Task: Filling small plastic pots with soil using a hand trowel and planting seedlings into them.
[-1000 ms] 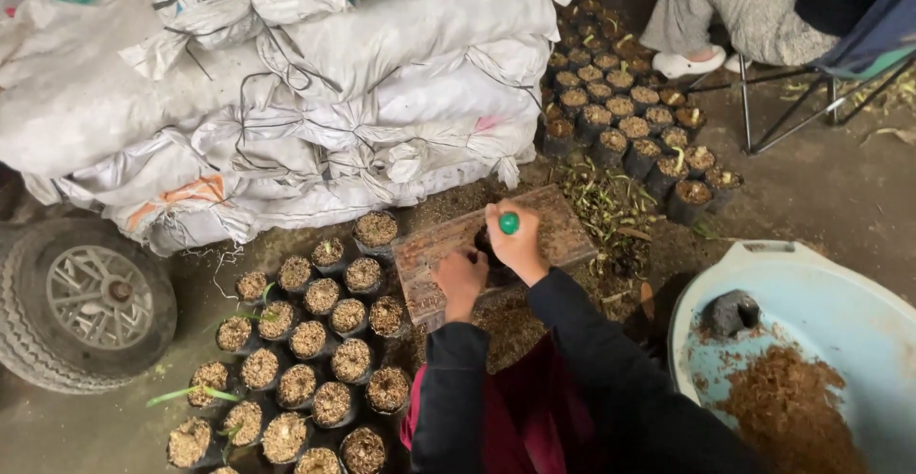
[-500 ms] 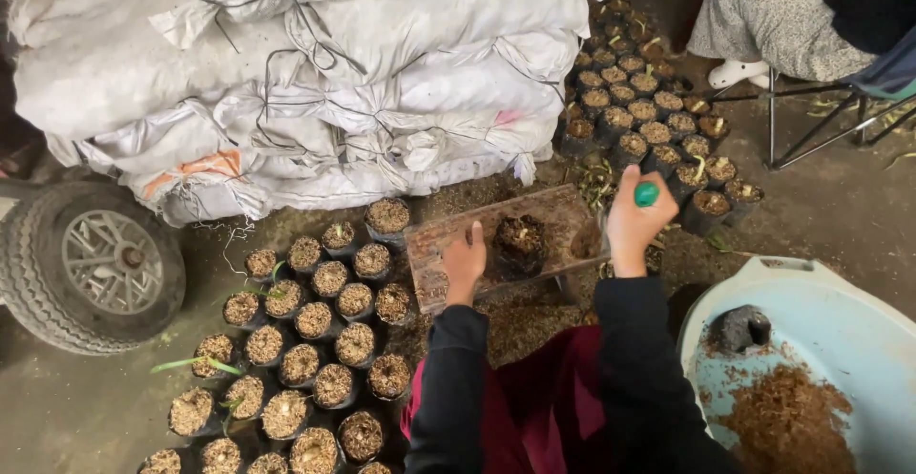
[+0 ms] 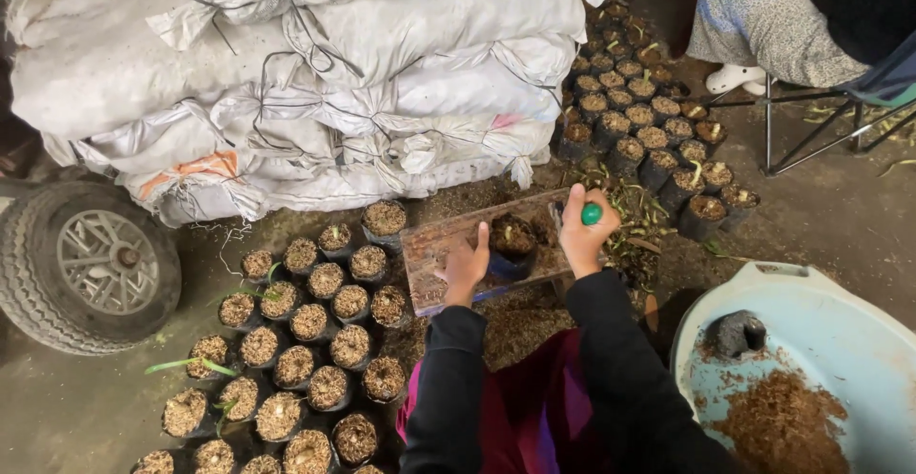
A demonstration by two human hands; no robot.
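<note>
We steady the small black nursery pot (image 3: 512,245) on the wooden board (image 3: 434,245) with our left hand (image 3: 465,266) touching its side, while our right hand (image 3: 580,235), fist wrapped around a green-handled tool (image 3: 591,213), sits just right of it.

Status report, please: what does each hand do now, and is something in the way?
Left hand steadies small black pot on wooden board. Right hand shut on green-handled tool beside the pot. Filled pots crowd the left; nothing between hands.
</note>
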